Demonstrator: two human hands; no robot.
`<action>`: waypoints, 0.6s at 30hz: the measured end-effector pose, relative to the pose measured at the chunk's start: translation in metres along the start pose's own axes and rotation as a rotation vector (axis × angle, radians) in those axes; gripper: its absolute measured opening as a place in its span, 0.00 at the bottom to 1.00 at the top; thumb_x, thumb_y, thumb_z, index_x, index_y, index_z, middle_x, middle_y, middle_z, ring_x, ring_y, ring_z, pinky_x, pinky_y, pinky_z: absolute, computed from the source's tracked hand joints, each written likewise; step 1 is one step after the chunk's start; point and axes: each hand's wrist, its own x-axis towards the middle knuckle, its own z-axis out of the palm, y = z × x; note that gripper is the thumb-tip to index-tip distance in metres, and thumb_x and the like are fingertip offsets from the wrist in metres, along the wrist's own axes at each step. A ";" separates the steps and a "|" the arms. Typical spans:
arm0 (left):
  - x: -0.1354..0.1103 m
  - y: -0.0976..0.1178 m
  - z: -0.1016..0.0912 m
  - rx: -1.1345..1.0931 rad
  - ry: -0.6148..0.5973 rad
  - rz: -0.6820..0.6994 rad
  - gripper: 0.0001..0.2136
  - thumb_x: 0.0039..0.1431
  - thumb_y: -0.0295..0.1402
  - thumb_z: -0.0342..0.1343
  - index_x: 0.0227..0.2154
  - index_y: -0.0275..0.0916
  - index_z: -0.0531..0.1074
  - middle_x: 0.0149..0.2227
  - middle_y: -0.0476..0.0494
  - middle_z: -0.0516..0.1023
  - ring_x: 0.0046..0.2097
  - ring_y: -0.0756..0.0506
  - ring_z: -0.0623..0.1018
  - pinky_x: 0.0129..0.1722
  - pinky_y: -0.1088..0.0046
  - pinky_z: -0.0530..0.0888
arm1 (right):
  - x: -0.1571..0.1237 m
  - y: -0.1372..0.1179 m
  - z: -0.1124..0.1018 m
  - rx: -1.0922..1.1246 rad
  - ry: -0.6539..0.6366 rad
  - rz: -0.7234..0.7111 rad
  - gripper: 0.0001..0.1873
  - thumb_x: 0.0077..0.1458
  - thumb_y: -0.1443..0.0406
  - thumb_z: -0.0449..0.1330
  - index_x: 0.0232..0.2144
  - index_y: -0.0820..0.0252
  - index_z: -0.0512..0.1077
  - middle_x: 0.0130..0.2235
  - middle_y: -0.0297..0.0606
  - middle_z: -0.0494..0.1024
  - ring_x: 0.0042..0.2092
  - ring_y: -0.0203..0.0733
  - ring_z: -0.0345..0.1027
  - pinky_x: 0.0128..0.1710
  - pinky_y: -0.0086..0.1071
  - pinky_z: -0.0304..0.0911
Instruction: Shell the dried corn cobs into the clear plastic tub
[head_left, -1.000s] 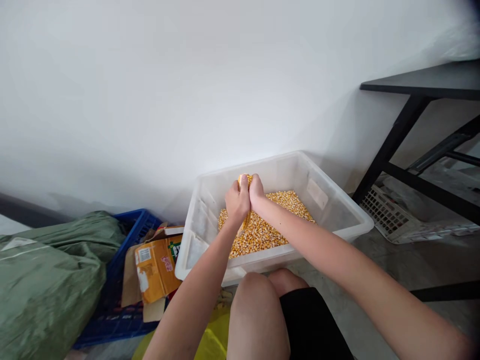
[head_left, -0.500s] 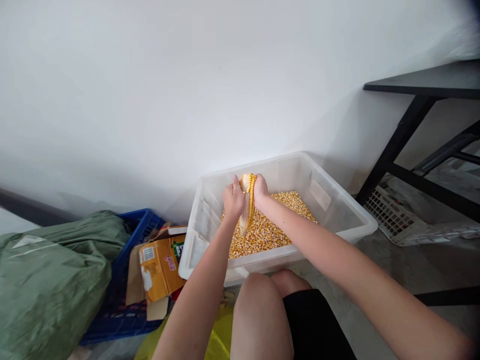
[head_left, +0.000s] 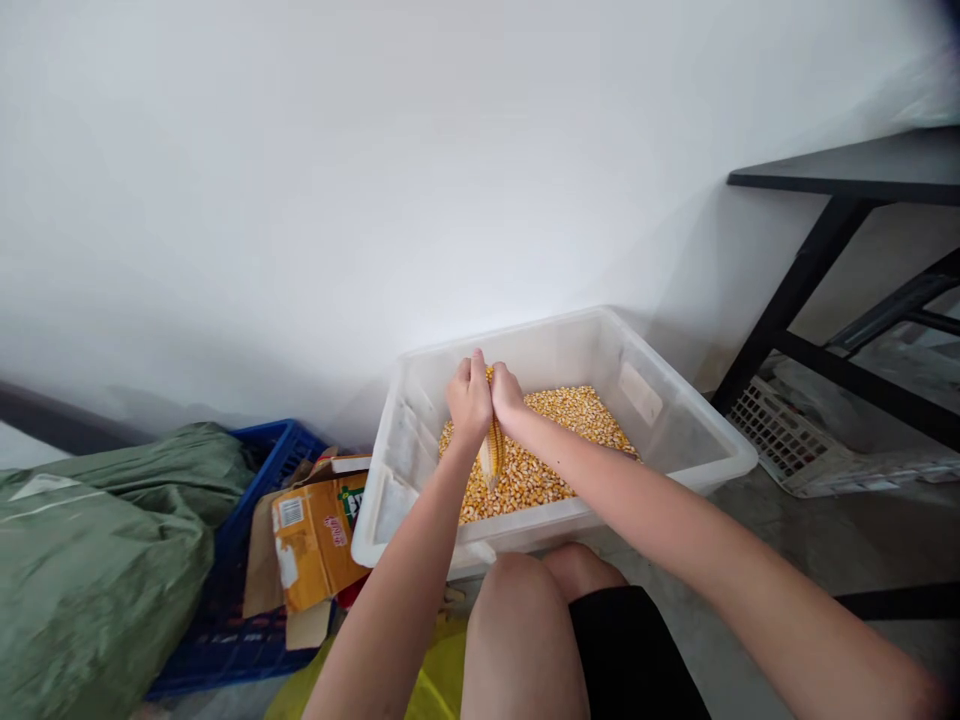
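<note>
My left hand (head_left: 470, 402) and my right hand (head_left: 508, 395) grip a yellow corn cob (head_left: 491, 452) from either side, close together above a white translucent plastic bin (head_left: 600, 345). Only the cob's lower end and a small bit of its tip show, because my hands hide the middle. Loose dried yellow corn kernels (head_left: 547, 465) cover the bin's floor, mostly toward the front. The cob's lower end hangs just over the kernels, and I cannot tell whether it touches them.
My bare knees and black shorts (head_left: 630, 650) lie below the bin. On the left are a green woven sack (head_left: 90, 570), a blue plastic crate (head_left: 262, 445), and a torn cardboard box (head_left: 319, 540). A yellow bag (head_left: 439, 675) lies below. A black table (head_left: 847, 170) and a white crate (head_left: 780, 440) stand right.
My hands have closed in around the cob and now cover most of it. Half a second ago more of the cob showed between them. The cob sits a little lower.
</note>
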 end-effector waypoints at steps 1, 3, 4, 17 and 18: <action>0.001 -0.002 0.000 -0.003 0.010 -0.002 0.26 0.64 0.50 0.34 0.29 0.38 0.72 0.32 0.43 0.77 0.37 0.45 0.75 0.38 0.71 0.67 | -0.002 0.000 0.002 -0.026 0.031 0.020 0.13 0.55 0.58 0.50 0.21 0.54 0.64 0.18 0.33 0.64 0.29 0.45 0.65 0.32 0.34 0.61; 0.002 -0.005 0.000 -0.005 0.036 0.000 0.25 0.65 0.47 0.34 0.29 0.38 0.72 0.31 0.43 0.77 0.36 0.45 0.75 0.38 0.71 0.67 | -0.006 -0.001 0.004 -0.050 0.065 0.052 0.14 0.55 0.58 0.49 0.21 0.55 0.64 0.19 0.34 0.65 0.30 0.46 0.65 0.32 0.35 0.61; 0.003 -0.006 -0.001 -0.002 0.048 0.005 0.25 0.65 0.46 0.34 0.29 0.38 0.73 0.32 0.43 0.78 0.37 0.45 0.75 0.38 0.71 0.67 | -0.007 -0.002 0.005 -0.048 0.066 0.052 0.14 0.55 0.58 0.49 0.21 0.55 0.64 0.19 0.35 0.65 0.30 0.46 0.65 0.31 0.35 0.61; 0.008 -0.016 -0.011 -0.002 0.032 0.078 0.27 0.64 0.47 0.36 0.29 0.36 0.76 0.29 0.40 0.78 0.35 0.43 0.76 0.38 0.70 0.67 | -0.005 -0.009 0.000 -0.151 -0.041 0.058 0.15 0.55 0.58 0.46 0.22 0.55 0.65 0.20 0.35 0.69 0.29 0.45 0.66 0.30 0.33 0.62; 0.010 -0.019 -0.009 -0.064 0.016 0.061 0.27 0.63 0.48 0.37 0.29 0.36 0.77 0.30 0.40 0.78 0.35 0.43 0.76 0.37 0.70 0.68 | -0.005 -0.011 -0.002 -0.185 -0.051 0.056 0.15 0.55 0.58 0.45 0.23 0.55 0.66 0.21 0.35 0.70 0.30 0.45 0.67 0.31 0.33 0.62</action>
